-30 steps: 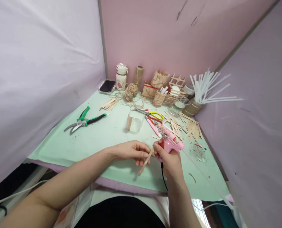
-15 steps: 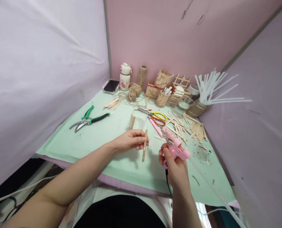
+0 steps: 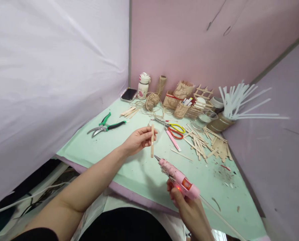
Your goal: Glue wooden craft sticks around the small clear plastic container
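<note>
Pinching a wooden stick (image 3: 152, 149) is the left hand (image 3: 139, 140); the right hand (image 3: 189, 210) grips a glue gun (image 3: 176, 174).

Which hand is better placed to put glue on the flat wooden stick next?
Probably the right hand: it grips the pink plastic glue gun, whose metal nozzle appears close to the lower end of the flat wooden stick. The left hand is occupied holding that stick.

A phone (image 3: 128, 94) beside a white bottle (image 3: 142, 88), twine ball (image 3: 152, 101) nearby, green-handled shears (image 3: 103, 127) nearer the front.
</note>
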Demonstrator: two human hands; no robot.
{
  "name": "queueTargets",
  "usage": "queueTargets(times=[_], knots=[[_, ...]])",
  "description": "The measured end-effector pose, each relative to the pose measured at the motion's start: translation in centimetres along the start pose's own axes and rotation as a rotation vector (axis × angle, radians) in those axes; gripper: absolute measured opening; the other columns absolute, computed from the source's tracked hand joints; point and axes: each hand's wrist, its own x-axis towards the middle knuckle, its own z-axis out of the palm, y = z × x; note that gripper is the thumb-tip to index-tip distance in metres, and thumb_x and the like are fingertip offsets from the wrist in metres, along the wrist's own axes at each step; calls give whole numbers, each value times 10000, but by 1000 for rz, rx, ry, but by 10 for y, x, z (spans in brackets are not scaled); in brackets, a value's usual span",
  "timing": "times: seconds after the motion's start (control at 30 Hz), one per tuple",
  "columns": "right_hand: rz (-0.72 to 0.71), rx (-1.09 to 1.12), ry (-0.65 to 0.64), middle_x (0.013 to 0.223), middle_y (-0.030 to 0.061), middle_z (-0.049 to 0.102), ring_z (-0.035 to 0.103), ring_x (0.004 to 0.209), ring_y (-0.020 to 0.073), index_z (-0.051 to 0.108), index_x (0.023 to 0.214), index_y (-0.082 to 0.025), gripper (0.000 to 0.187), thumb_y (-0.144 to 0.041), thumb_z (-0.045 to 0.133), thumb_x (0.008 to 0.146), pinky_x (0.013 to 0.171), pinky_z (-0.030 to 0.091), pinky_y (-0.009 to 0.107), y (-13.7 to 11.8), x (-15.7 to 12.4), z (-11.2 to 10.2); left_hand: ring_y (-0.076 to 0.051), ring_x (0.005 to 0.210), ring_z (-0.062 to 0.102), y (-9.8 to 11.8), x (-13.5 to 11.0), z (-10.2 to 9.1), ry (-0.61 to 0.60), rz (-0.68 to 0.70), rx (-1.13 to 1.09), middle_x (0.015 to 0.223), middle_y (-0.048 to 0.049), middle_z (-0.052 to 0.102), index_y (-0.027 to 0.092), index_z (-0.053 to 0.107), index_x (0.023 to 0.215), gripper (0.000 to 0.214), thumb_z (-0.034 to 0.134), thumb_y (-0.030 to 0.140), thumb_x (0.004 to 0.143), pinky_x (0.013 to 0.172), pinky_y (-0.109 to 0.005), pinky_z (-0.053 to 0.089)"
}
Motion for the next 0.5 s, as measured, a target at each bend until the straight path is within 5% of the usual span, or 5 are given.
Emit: queueTargets(times=[0.33,0.5], knots=[[-55,-130,-79,954,47,677,556,648,156,573,1344,-264,495,-508,486,923,580,484,246,-7,10,1,-35,503,504,2,-1,2,-56,34,140,728,-18,621,118,649,878,345,792,391,724,459,-147,336],[-11,-106,-58,801,37,661,539,594,168,601,1318,-241,488,-492,516,908,563,480,267,-1,12,2,-32,505,487,1,-1,2,-78,54,183,746,-11,598,118,612,845,347,765,415,748,456,-156,312]])
